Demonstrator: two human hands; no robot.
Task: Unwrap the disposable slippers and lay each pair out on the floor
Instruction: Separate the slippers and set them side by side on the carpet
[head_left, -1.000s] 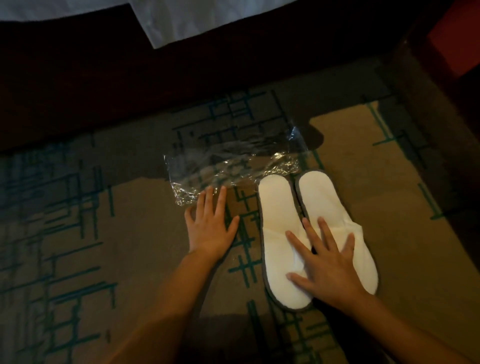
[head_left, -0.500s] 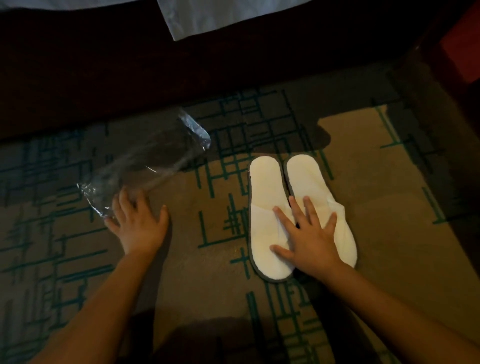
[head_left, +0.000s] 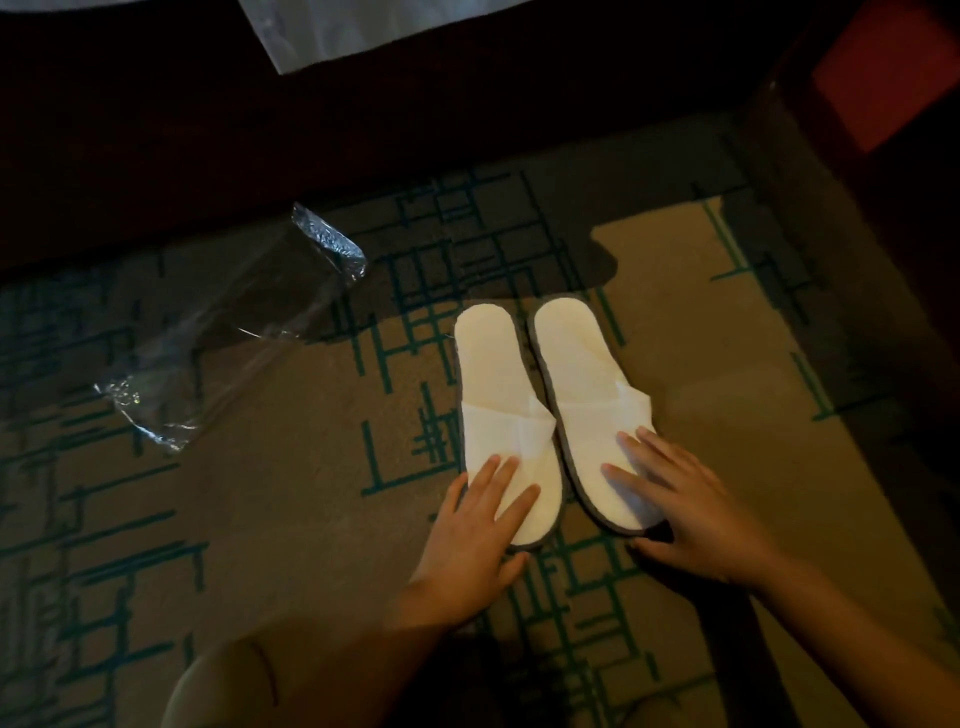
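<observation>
- Fingers (head_left: 506, 486) of my left hand (head_left: 480, 525) lie flat and straight on the toe end of the left slipper (head_left: 501, 395); nothing is gripped, the palm only presses it to the carpet (head_left: 291, 519).
- Right hand (head_left: 691, 512) does the same on the right slipper (head_left: 582, 379): fingers spread wide across the toe cover, thumb stretched along the carpet below the sole's edge, holding nothing.
- Both palms sit at the near ends, I judge, so I can square and nudge the soles level without creasing the thin uppers.
- Slippers lie side by side near the middle of the view, grey-edged soles almost touching, flat on the floor, uppers facing up.
- Long axes run from about 6 o'clock to 12 o'clock, leaning a little toward 11; toes point back at me at 6, open heels point away at 12.
- Clear wrapper (head_left: 228, 338) lies empty on the carpet toward 9 to 10 o'clock of the pair, well apart from both hands.
- Dark furniture base (head_left: 260, 156) crosses the floor at 12 o'clock, beyond the heels, with white cloth (head_left: 322, 31) hanging over it.
</observation>
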